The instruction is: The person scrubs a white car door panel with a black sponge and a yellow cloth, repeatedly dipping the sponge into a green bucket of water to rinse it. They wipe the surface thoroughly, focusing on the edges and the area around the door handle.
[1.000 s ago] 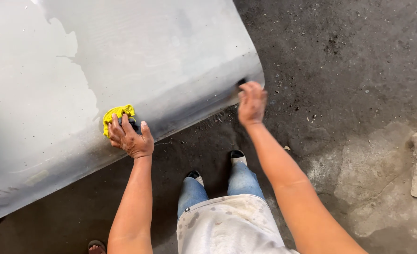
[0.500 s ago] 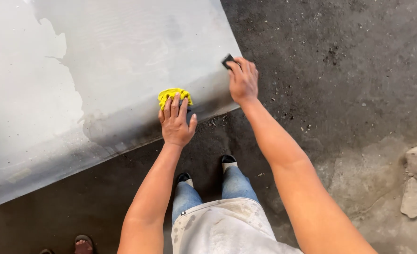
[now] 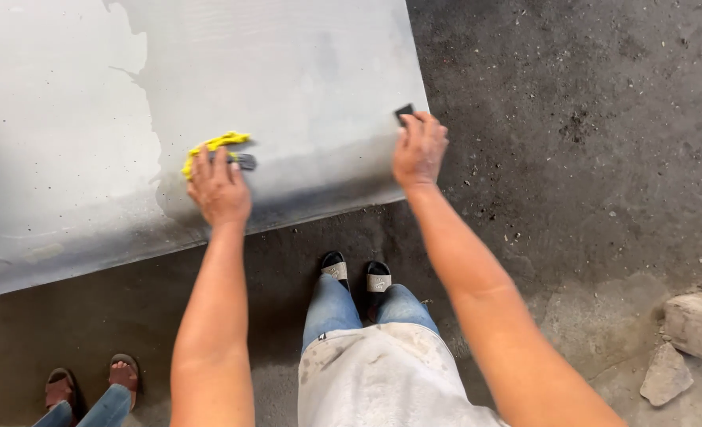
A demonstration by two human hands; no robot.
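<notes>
The left hand (image 3: 219,188) is pressing flat, fingers together, on a yellow cloth (image 3: 211,148) with a small dark piece (image 3: 245,161) poking out beside it, near the front edge of the grey panel (image 3: 287,79); the right hand (image 3: 419,150) is curling over a small black block (image 3: 404,114) at the panel's right edge, close to its front corner; below, the person's own black sandals (image 3: 356,273) are standing on the dark concrete floor (image 3: 588,119); another person's sandalled feet (image 3: 90,383) are showing at the lower left; pale stone chunks (image 3: 695,332) are lying at the far right.

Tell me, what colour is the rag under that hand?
Bright yellow rag, under the left hand, in the head view.
</notes>
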